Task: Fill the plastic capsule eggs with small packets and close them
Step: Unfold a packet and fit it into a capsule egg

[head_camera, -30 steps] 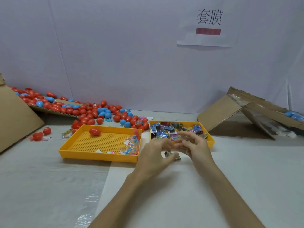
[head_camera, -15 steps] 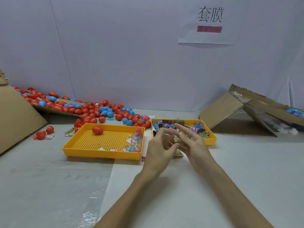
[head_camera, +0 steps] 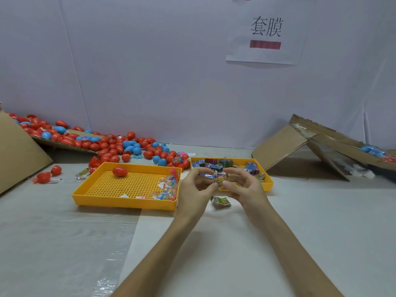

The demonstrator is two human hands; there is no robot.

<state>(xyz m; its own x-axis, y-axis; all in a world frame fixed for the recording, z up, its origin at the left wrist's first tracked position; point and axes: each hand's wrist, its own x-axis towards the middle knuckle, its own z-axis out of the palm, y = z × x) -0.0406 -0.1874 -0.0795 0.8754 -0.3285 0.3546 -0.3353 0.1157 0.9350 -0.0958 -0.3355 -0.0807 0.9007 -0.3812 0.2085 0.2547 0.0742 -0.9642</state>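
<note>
How many wrappers sit between the two hands is hard to tell: the held packets point(head_camera: 220, 179) form a small crumpled cluster, one gold, one silvery blue, partly covered by fingertips. The palms face away from the camera, so anything inside them is hidden. The far half of the right yellow tray point(head_camera: 267, 186) is screened by both hands; its packet heap point(head_camera: 227, 163) shows only as a jumble of blue, green and purple foil, the print unreadable. The cardboard sheet point(head_camera: 17, 151) is cut by the left edge and the collapsed cardboard box point(head_camera: 300, 142) by the right edge, with a few blue eggs point(head_camera: 371, 150) in it barely visible.

The left hand point(head_camera: 196, 187) has thumb and forefinger curled in, pinching the left end of the cluster. The right hand point(head_camera: 244, 187) pinches the other end the same way, with its other fingers loosely bent. Both hands hover above the near rim of the right tray, clear of the table.

A green packet point(head_camera: 220, 202) lies on the white table cover point(head_camera: 321, 221) just below the hands. One closed red egg point(head_camera: 120, 171) rests in the far left corner of the perforated yellow tray point(head_camera: 124, 203), and clear toy bags point(head_camera: 166, 188) lie at its right end. The pile of red and blue capsule eggs point(head_camera: 128, 148) lies behind that tray, against the wall
</note>
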